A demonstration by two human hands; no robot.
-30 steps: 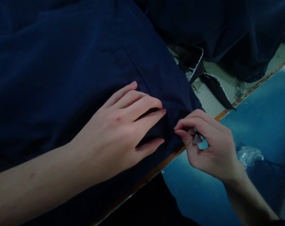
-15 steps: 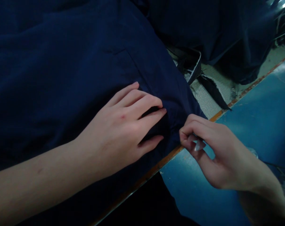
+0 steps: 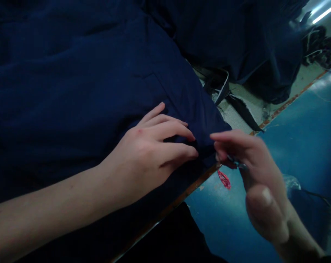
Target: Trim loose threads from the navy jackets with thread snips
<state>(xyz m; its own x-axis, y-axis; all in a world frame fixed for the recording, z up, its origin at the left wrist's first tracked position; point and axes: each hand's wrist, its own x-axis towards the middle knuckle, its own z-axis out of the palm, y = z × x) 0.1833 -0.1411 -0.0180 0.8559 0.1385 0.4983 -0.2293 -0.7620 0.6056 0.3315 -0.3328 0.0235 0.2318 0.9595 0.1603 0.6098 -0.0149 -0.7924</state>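
Dark navy fabric (image 3: 85,84) is spread over the table and reaches its wooden edge. Resting on it is my left hand (image 3: 151,153), fingers spread and slightly bent, holding nothing. Just right of the cloth's corner, over the blue surface, is my right hand (image 3: 253,171). Its index finger points toward the cloth and the thumb stands away. The other fingers curl around a small shiny object (image 3: 238,163), mostly hidden and blurred, so its kind is unclear.
A small red patterned piece (image 3: 224,179) shows against the blue surface (image 3: 296,135) below the table edge (image 3: 192,186). Dark frayed fabric strips (image 3: 243,107) lie on the pale tabletop. More dark cloth (image 3: 236,40) is heaped behind, with a tangled dark bundle (image 3: 321,47) at far right.
My right thumb has swung away from the fingers and the index finger has straightened. The red piece has come into sight. My left hand has shifted slightly right.
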